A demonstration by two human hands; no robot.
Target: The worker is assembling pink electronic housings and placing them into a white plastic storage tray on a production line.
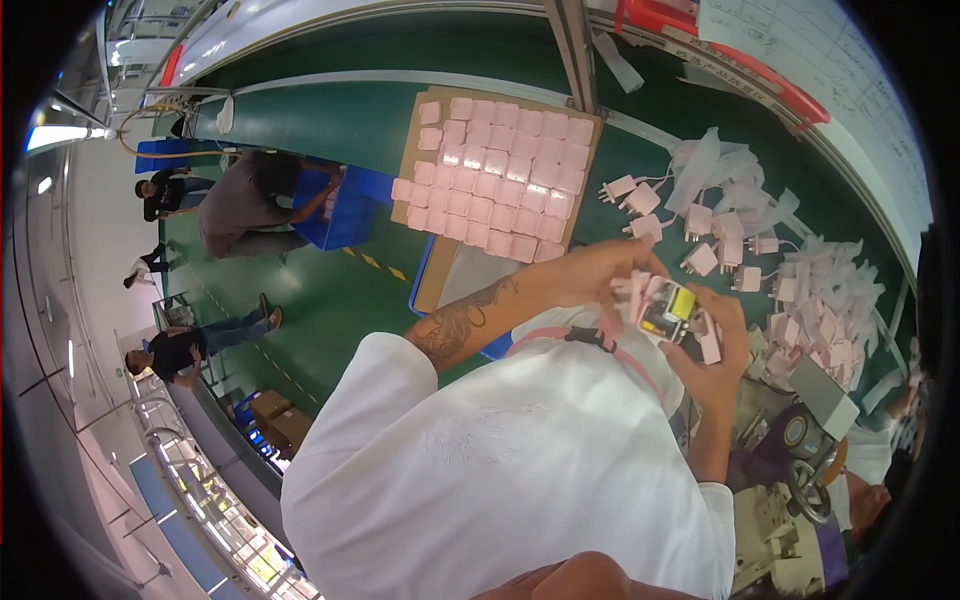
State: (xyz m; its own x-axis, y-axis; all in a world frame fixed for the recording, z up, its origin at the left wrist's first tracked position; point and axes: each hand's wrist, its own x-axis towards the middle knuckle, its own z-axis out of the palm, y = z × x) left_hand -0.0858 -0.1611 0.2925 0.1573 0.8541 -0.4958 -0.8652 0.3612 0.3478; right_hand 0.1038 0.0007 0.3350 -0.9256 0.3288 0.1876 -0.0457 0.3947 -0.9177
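In front of my white shirt, both hands hold a pink plug charger with its inside laid bare. A circuit board with a yellow transformer (681, 303) shows between my fingers. My left hand (605, 272) is closed around the pink plug part (630, 292) on the left. On the other side, my right hand (722, 350) grips the assembly, its thumb below and its fingers curled behind. A pink piece (709, 345) sits within that hand's grasp. Some fingertips of both hands are hidden by the parts.
Rows of pink square housings (490, 170) cover a cardboard sheet (410, 160) on the green bench. Loose pink chargers (700, 260) and a heap in clear wrapping (825, 330) lie to the right. Nearby stands a machine with a handwheel (808, 490). A person (245, 205) bends over a blue bin (345, 215).
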